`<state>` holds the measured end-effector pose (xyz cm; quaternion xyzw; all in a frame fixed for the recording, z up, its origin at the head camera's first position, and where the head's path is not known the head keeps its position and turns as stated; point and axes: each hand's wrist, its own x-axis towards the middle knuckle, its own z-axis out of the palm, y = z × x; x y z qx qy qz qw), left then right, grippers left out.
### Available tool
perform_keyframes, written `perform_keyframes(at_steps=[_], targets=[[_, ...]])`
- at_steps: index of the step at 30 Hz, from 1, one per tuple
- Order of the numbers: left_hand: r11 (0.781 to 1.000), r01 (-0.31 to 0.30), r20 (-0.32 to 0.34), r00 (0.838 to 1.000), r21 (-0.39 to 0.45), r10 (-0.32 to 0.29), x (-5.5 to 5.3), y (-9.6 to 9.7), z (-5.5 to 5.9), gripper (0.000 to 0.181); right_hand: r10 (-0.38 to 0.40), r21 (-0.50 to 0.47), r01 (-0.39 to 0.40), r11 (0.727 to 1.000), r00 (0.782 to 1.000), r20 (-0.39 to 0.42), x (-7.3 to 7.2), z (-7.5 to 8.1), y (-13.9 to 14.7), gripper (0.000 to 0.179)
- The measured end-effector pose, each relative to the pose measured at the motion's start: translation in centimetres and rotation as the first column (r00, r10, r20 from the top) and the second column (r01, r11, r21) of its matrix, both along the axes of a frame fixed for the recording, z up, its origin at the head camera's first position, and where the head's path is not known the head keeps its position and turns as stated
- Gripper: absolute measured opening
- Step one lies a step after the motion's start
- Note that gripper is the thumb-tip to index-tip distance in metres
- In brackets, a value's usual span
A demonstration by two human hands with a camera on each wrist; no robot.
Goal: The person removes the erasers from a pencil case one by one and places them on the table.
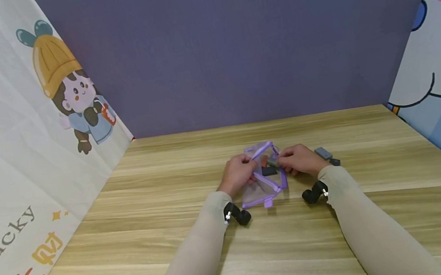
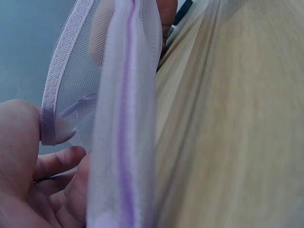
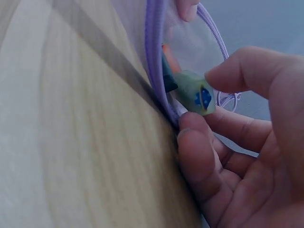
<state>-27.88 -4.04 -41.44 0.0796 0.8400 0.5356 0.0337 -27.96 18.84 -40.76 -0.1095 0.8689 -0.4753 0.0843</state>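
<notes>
A purple-trimmed mesh zip pouch [image 1: 257, 193] lies on the table with its mouth spread. My left hand [image 1: 237, 172] grips the pouch's left rim; in the left wrist view its fingers [image 2: 61, 164] curl at the mesh edge. At the mouth's right side, my right hand [image 1: 300, 159] pinches a small pale-green block [image 3: 192, 90] between thumb and fingers. That block has a blue patterned end and sits partly inside the opening. Within the pouch are a dark block [image 1: 269, 170] and an orange piece [image 1: 264, 160]. How deep they lie cannot be told.
Right of the right hand, a grey block [image 1: 323, 153] and a black block [image 1: 335, 162] lie on the wooden table [image 1: 167, 178]. A dark purple panel [image 1: 249, 44] stands behind, with printed cloths [image 1: 1, 116] at the sides.
</notes>
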Motion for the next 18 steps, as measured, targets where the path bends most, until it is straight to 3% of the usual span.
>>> perform_keyframes(at_steps=[18], targets=[[0.995,0.088,-0.052,0.994,-0.055,-0.091,0.31,-0.57,0.17,0.03,-0.013,-0.016,0.014,1.0,0.999,0.031,-0.02,0.0,0.04,0.037]])
